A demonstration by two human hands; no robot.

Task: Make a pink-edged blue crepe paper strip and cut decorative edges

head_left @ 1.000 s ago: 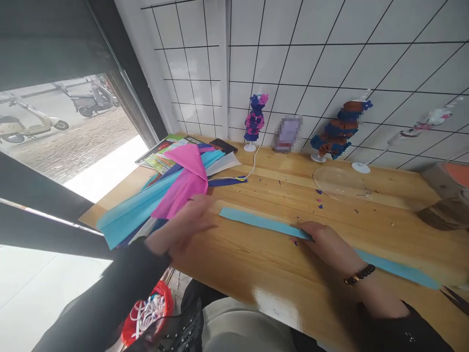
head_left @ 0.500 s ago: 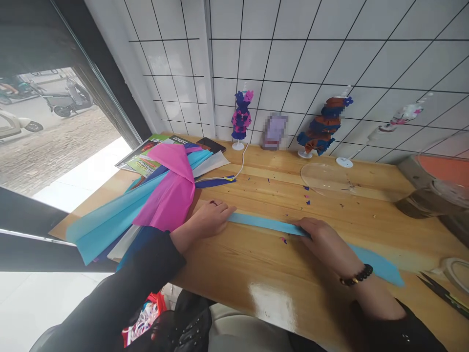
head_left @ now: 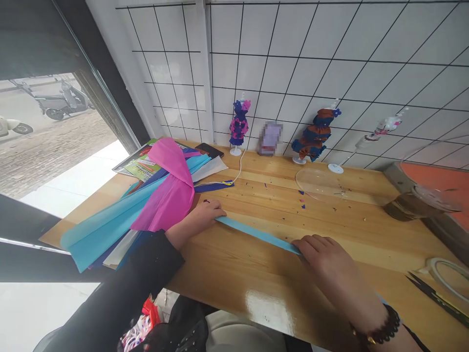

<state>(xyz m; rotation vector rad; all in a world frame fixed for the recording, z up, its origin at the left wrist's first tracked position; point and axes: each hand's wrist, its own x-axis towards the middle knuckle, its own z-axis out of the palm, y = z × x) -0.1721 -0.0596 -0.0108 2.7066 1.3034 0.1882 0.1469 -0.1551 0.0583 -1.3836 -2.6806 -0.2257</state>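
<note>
A narrow light-blue paper strip (head_left: 258,234) runs slantwise across the wooden table between my two hands. Its left end lies under the fingertips of my left hand (head_left: 203,216), which is closed on it near the pink paper (head_left: 172,190). My right hand (head_left: 324,254), with a dark bead bracelet at the wrist, has its fingers curled around the strip's other end. The right hand and forearm cover most of what lies beyond that end; only a sliver of blue shows by the wrist.
Blue and pink paper sheets (head_left: 110,220) lie at left over booklets (head_left: 144,168). Small dressed figures on stands (head_left: 240,124) line the tiled wall. A clear plastic disc (head_left: 317,183), paper scraps, scissors (head_left: 436,298), a tape roll (head_left: 449,276) and a brown container (head_left: 406,205) are on the table.
My right hand has moved nearer to me, so the strip slants more. The wide blue end behind my right wrist is now mostly hidden. The camera view has shifted slightly.
</note>
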